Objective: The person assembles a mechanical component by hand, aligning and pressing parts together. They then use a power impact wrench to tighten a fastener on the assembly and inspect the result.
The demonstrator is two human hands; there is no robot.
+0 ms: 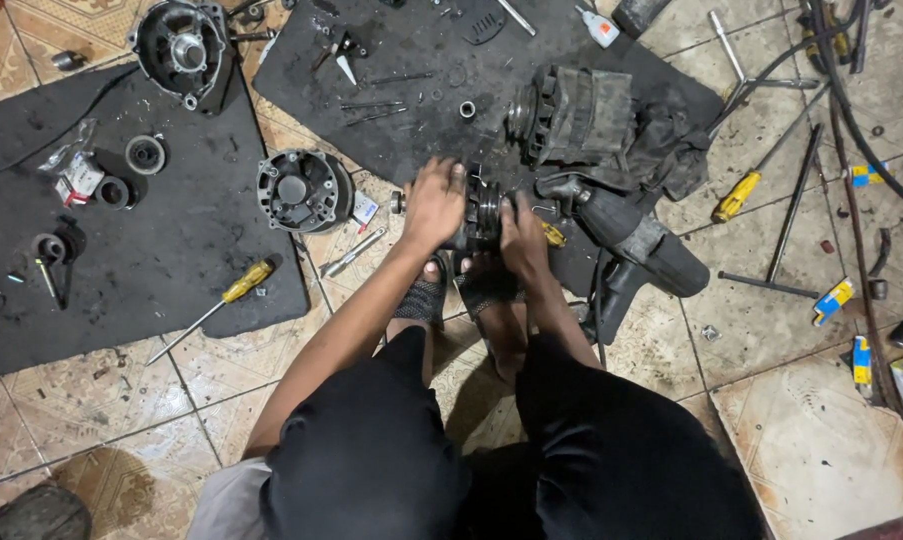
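Over on the black mat there's a yellow-handled screwdriver and a round housing. We've got our left hand and right hand, fingers wrapped tight, gripping the pulley part on the floor between our feet. Alternator sits just beyond.

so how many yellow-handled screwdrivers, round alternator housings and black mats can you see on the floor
yellow-handled screwdrivers: 2 (one on the left mat, one on the tiles at right)
round alternator housings: 2 (top left, centre)
black mats: 2 (left, top centre)
total: 6
Both hands, left and right, grip a pulley part.
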